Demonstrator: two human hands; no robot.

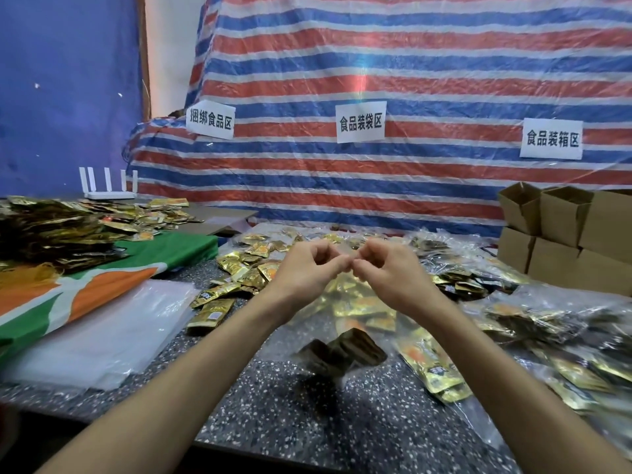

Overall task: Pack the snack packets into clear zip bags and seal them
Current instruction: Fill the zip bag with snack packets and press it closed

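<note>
Speckled grey tabletop (342,425); left hand (307,270), right hand (393,271) pinch top of clear plastic zip bag (304,326) holding gold foil snack packets (364,306), centre frame.

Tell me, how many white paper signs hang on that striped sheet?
3, all on the sheet: left sign near its left edge, middle sign at centre, right sign above the boxes. None seems hidden.

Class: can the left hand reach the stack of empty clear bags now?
Probably yes: nothing stands between the left hand and the stack of empty clear bags, but it pinches the top of the filled zip bag and must let go first.
</note>
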